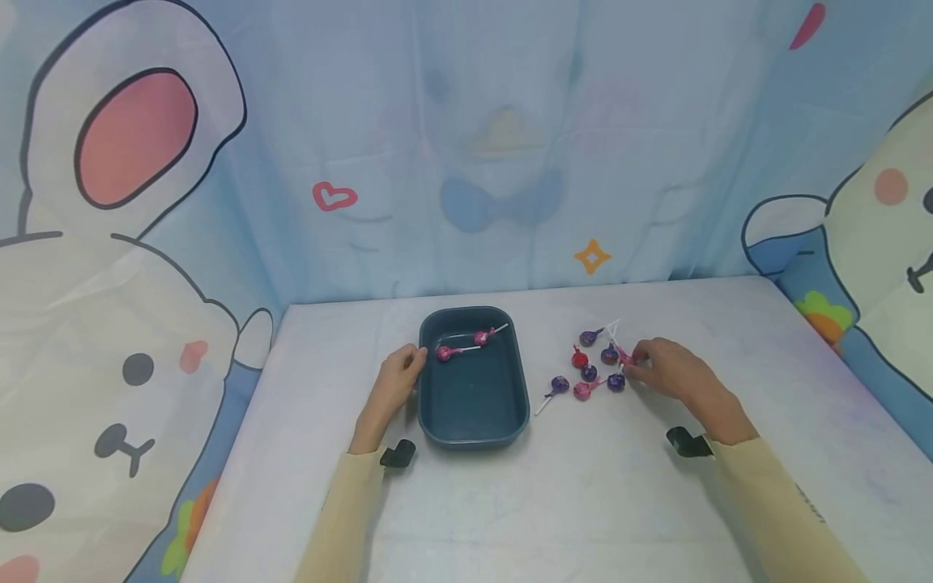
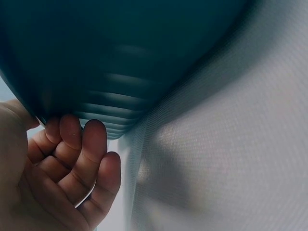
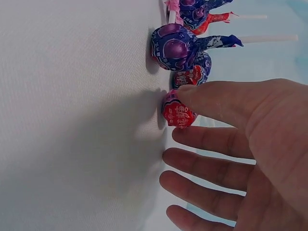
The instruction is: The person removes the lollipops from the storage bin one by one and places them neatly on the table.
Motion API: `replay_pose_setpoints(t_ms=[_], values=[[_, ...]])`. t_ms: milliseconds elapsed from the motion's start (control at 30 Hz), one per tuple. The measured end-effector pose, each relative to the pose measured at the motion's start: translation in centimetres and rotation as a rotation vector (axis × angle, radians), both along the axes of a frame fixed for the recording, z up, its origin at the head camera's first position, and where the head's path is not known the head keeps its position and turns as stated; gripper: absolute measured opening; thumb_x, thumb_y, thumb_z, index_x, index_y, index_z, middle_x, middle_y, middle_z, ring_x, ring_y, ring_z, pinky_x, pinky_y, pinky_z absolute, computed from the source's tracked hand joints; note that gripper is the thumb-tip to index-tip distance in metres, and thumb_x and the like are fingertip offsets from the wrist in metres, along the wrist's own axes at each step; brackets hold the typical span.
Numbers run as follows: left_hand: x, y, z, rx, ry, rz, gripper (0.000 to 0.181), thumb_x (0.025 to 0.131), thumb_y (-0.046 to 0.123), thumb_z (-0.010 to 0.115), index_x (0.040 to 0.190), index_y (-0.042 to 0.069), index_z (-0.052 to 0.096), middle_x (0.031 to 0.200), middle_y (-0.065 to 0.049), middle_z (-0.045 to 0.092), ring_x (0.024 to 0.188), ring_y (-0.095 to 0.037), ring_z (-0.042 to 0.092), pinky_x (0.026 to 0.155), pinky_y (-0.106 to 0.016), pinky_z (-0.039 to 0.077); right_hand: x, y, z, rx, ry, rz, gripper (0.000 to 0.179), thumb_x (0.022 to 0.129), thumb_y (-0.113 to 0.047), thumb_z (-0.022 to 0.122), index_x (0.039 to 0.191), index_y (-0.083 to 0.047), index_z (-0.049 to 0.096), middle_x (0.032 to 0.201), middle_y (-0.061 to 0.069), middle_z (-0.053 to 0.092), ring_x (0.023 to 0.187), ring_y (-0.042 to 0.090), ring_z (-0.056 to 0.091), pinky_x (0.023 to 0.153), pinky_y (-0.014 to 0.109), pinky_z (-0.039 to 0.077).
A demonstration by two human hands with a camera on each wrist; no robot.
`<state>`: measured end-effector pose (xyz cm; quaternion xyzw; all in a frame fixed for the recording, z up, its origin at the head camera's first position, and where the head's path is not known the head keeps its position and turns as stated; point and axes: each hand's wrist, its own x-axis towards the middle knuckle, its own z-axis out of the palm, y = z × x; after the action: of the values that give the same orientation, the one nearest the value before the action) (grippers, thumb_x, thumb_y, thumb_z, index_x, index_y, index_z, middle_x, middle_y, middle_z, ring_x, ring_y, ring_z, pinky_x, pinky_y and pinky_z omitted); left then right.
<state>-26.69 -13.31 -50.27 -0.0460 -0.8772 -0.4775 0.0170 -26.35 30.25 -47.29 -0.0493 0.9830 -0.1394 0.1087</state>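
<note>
In the head view, my left hand (image 1: pixel 397 374) grips the left rim of a dark teal plastic tray (image 1: pixel 474 421). The left wrist view shows curled fingers (image 2: pixel 94 149) against the tray's outer wall, the thumb up at its rim. Inside the tray lie two pink-wrapped lollipops, one nearer (image 1: pixel 445 353) and one farther back (image 1: pixel 481 337). My right hand (image 1: pixel 674 372) is at the right side of a lollipop cluster. Up close, its thumb and index finger pinch a red-and-pink lollipop (image 3: pixel 178 113) resting on the table; the other fingers are spread.
Several purple, pink and red lollipops lie loosely grouped right of the tray, among them a purple one (image 1: pixel 560 385) nearest it and a pink one (image 1: pixel 581 391). A white cloth covers the table (image 1: pixel 568 494). A cartoon-printed curtain (image 1: pixel 496 162) hangs behind.
</note>
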Motion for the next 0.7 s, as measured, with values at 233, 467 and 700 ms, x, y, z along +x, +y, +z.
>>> replay_pose_setpoints(t_ms=[233,467,700], values=[[0.0,0.0,0.1,-0.002,0.006,0.002,0.034,0.095,0.041,0.044,0.076,0.012,0.047,0.066,-0.001,0.044,0.06,-0.015,0.043,0.053,-0.027,0.036,0.0,-0.1,0.6,-0.001,-0.016,-0.019,0.054,0.087,-0.035,0.06,0.122,0.004,0.049,0.119,0.027,0.053,0.11,0.043,0.048,0.09,0.055,0.04],[-0.1,0.0,0.1,0.0,-0.011,0.002,0.034,0.095,0.041,0.043,0.077,0.013,0.048,0.067,-0.001,0.045,0.061,-0.016,0.044,0.053,-0.028,0.036,-0.8,-0.7,2.3,0.017,-0.024,-0.057,0.076,0.086,-0.048,0.057,0.135,0.005,0.033,0.135,0.033,0.033,0.125,0.049,0.029,0.097,0.06,0.029],[-0.1,0.0,0.3,-0.001,-0.014,0.0,0.034,0.095,0.04,0.044,0.076,0.013,0.048,0.066,-0.002,0.046,0.061,-0.017,0.045,0.054,-0.028,0.036,-1.6,-1.3,4.0,0.023,0.004,-0.07,0.083,0.084,-0.052,0.056,0.139,0.004,0.027,0.14,0.033,0.025,0.128,0.05,0.023,0.098,0.062,0.026]])
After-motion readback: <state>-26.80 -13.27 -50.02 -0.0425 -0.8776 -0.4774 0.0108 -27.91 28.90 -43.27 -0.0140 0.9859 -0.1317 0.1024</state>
